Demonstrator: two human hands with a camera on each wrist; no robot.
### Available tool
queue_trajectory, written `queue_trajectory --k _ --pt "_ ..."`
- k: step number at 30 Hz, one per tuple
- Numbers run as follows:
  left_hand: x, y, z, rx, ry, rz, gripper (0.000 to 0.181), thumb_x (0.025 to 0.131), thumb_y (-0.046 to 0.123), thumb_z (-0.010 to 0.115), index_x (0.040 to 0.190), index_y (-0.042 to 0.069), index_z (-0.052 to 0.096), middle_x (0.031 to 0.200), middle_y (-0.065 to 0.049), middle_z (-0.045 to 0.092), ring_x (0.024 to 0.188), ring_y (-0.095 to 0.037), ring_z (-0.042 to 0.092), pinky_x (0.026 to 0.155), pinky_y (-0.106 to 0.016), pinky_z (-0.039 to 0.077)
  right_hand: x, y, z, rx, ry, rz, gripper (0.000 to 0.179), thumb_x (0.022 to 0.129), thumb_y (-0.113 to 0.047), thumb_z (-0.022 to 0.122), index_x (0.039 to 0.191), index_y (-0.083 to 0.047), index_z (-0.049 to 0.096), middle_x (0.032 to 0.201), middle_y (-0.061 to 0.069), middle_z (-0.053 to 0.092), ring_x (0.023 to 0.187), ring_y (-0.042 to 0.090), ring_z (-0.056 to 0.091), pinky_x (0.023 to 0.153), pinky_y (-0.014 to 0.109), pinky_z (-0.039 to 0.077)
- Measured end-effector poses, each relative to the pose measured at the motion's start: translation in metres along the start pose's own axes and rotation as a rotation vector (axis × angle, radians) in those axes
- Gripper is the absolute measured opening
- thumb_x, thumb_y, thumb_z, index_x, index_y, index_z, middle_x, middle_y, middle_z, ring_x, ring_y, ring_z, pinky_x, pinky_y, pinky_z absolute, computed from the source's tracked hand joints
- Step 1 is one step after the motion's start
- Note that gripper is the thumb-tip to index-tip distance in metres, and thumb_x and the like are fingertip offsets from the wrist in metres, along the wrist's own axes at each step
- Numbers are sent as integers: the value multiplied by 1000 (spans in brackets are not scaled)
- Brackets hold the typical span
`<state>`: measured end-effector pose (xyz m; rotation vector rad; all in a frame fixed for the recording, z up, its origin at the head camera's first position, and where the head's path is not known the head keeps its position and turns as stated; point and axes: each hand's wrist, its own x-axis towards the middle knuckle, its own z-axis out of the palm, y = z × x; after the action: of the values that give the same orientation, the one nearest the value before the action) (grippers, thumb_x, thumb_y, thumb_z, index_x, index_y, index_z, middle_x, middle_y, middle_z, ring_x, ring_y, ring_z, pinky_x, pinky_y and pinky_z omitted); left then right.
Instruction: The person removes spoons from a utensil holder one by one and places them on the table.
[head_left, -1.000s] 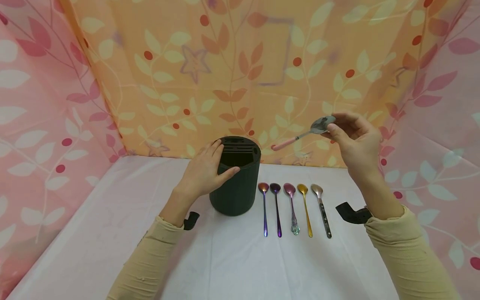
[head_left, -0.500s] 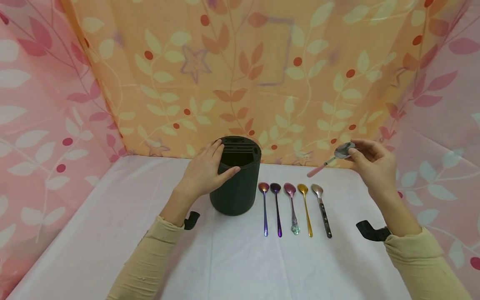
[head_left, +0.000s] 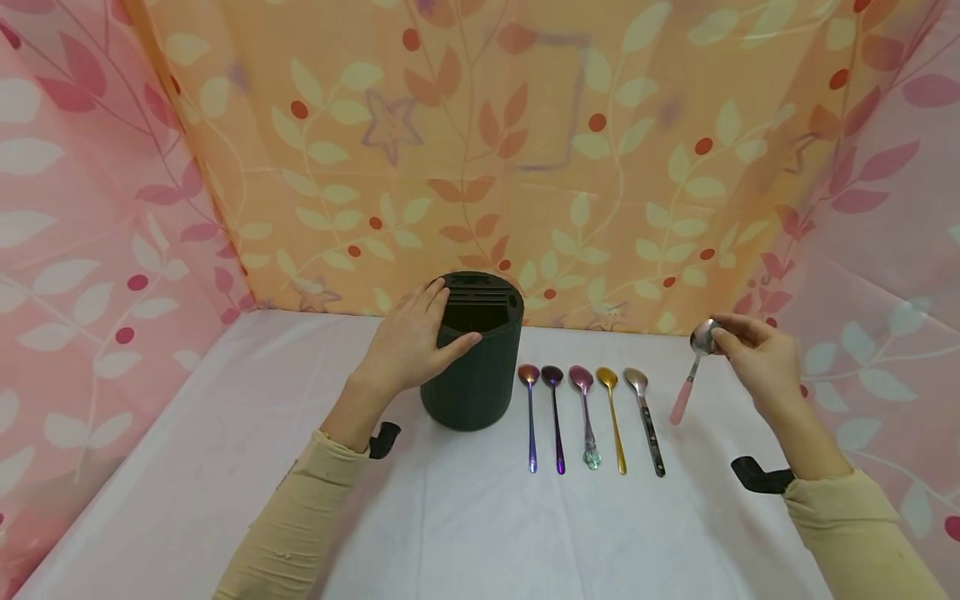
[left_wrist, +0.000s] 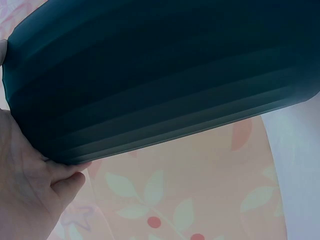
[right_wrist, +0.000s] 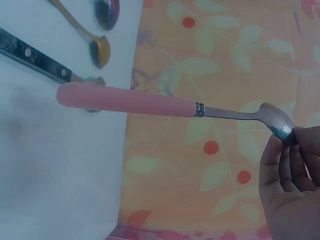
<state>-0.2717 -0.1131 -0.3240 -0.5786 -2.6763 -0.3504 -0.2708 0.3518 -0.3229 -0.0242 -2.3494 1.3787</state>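
A dark green utensil holder (head_left: pixel 472 383) stands upright, its slotted top and wide opening facing up. My left hand (head_left: pixel 408 337) grips its upper rim, fingers over the far left side and thumb across the front; the left wrist view shows the hand (left_wrist: pixel 30 175) at the ribbed wall's top end. My right hand (head_left: pixel 761 362) pinches a pink-handled spoon (head_left: pixel 682 401) by the tip of its metal bowl, handle hanging down and leftward above the table. In the right wrist view the pink handle (right_wrist: pixel 130 100) extends from the fingertips toward the table.
Several spoons lie in a row right of the holder: a blue-purple one (head_left: pixel 531 425), a dark purple one (head_left: pixel 557 421), a pink one with clear handle end (head_left: pixel 585 417), a gold one (head_left: pixel 616 421) and a black-handled one (head_left: pixel 649 429). Patterned cloth (head_left: pixel 480 150) surrounds the white table (head_left: pixel 480 517).
My right hand has moved right and down with the pink-handled spoon, from above the row to its right side. The spoon's handle now hangs more steeply. My left hand stays on the holder.
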Motion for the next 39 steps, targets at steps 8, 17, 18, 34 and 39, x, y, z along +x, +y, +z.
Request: queue_trajectory --k 8,17,18,34,39 --pt "0 0 -1 -2 11 2 101 84 79 28 145 -2 34 153 -14 29 141 -31 25 115 -44 20 19 36 7 -82 -145 85 48 93 -32 60 127 1 58 121 3 59 80 -4 63 71 7 48" --pt "-3 0 5 -5 -2 4 102 83 80 28 145 -1 33 152 -14 30 141 -30 25 114 -46 22 31 73 21 -116 -254 183 44 97 -28 54 127 3 56 123 20 54 81 2 62 71 11 51" --pt "-3 0 6 -6 -1 2 102 83 80 28 145 -1 33 152 -14 30 141 -30 25 114 -46 22 31 76 23 -121 -264 198 44 97 -29 54 128 3 55 125 21 52 82 3 61 71 11 50" --pt "-1 1 5 -11 5 -13 101 83 80 27 146 1 32 153 -12 28 142 -28 24 115 -44 22 49 123 40 -129 -354 288 44 96 -22 57 126 9 54 112 18 61 81 9 62 73 20 54" --pt "1 1 3 -13 5 -22 102 83 81 27 147 2 32 154 -11 27 141 -29 25 114 -45 23 51 133 47 -133 -336 314 45 95 -23 57 126 10 55 110 17 64 81 8 62 71 20 55"
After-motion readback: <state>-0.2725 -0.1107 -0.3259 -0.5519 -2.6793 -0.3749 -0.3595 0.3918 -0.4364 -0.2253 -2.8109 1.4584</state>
